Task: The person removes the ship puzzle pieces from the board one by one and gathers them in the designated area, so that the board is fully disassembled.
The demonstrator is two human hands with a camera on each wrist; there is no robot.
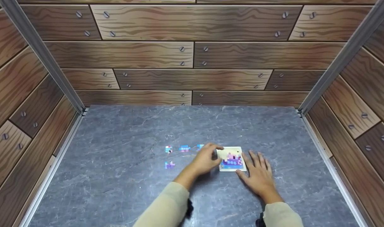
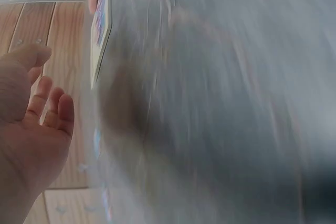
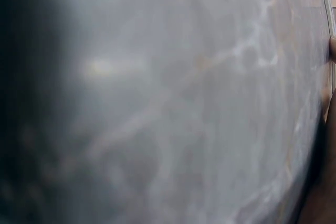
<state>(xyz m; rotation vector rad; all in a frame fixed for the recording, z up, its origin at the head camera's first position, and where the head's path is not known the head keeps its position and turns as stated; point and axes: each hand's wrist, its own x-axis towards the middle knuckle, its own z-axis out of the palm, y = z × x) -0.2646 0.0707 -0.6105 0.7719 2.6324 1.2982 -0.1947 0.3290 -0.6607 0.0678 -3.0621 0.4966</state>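
A small square puzzle board (image 1: 229,148) with a pale frame lies on the table, and a pink and purple ship picture is partly assembled in it. My left hand (image 1: 205,160) hovers at the board's left edge, thumb and fingers loosely bent. Seen from the left wrist, that hand (image 2: 39,114) has nothing between its fingers, and the board (image 2: 100,59) stands beyond it. Fingers spread, my right hand (image 1: 258,175) rests at the board's right edge. Only a sliver of the right hand (image 3: 320,198) enters the right wrist view.
Left of the board lie several loose jigsaw pieces: a blue and red piece (image 1: 168,149), a blue and purple one (image 1: 185,148), a light blue one (image 1: 200,146) partly behind the left hand, and a purple one (image 1: 169,165) nearer me. Wood-patterned walls (image 1: 192,55) enclose the grey tabletop (image 1: 116,183).
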